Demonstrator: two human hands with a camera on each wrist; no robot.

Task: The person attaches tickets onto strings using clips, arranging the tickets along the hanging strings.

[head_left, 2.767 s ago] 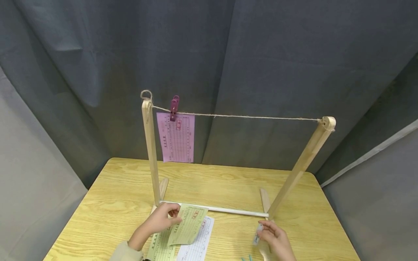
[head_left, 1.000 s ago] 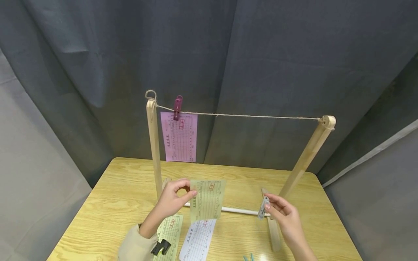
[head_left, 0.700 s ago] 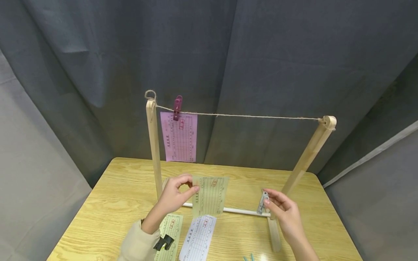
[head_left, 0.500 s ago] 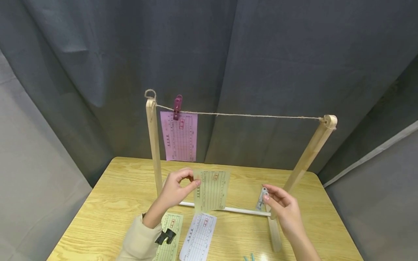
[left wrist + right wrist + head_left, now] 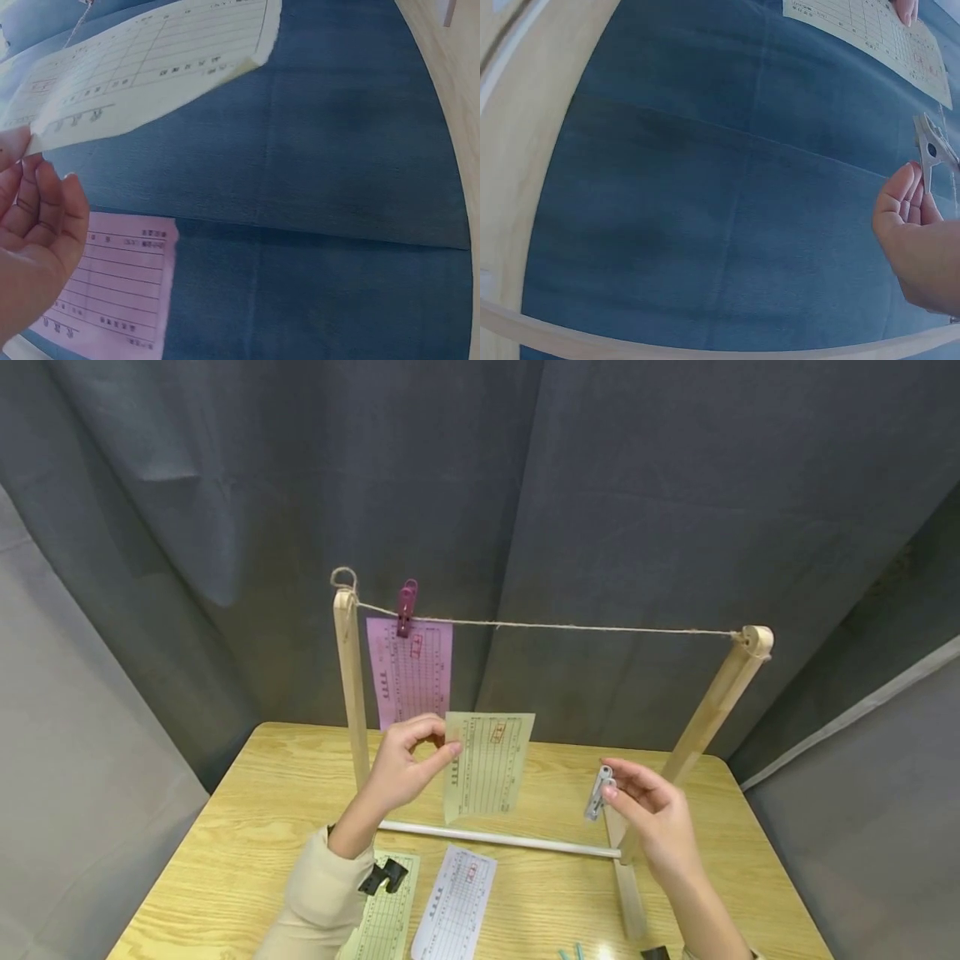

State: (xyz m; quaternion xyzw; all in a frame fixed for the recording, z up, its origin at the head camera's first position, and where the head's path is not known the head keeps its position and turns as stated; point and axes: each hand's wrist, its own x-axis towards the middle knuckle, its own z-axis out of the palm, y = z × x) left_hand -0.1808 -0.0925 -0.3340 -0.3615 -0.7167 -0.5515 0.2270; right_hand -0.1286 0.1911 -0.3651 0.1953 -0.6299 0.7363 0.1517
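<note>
The print on the green slip (image 5: 489, 766) is too small to read. The left hand (image 5: 405, 774) covers the pink slip's (image 5: 408, 670) lower corner. The bottom edge cuts off two slips on the bench (image 5: 247, 827), a teal peg (image 5: 570, 953) and the right forearm. The grey peg's (image 5: 933, 152) far end leaves the right wrist view.

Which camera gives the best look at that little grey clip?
The head view: the grey clip shows whole, pinched in the right hand. The right wrist view catches it small near the frame's edge; the left wrist view misses it.
</note>
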